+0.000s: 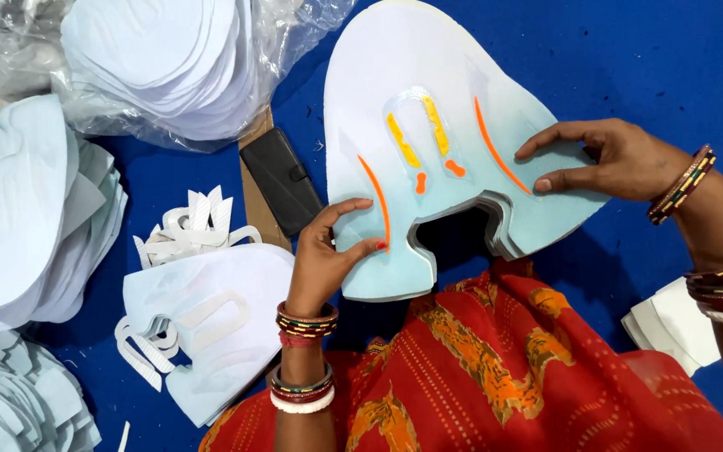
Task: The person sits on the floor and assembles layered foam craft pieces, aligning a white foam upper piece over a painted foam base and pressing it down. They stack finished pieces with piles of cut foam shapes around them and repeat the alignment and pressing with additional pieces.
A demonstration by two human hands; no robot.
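In the upper middle of the frame lies a stack of pale blue cut pieces (428, 67) on the blue table (646, 59), and the top piece carries orange and yellow strips (437, 134) around its centre. The left hand (324, 251) pinches the lower left lobe of the stack, thumb on top beside one orange strip and the fingers curled under the edge. The right hand (608, 159) lies flat with fingers spread on the right lobe and presses it down. To do this well, I judge both hands should keep the layers squared, so that the edges around the dark notch at the bottom stay aligned; the fingers should stay off the coloured strips. Left of the stack lies a black wallet-like case (282, 180), then loose white cut-outs (211, 310) in the lower left. More pale piles (18, 209) fill the left edge, and a plastic bag of pieces (177, 59) sits at the upper left.
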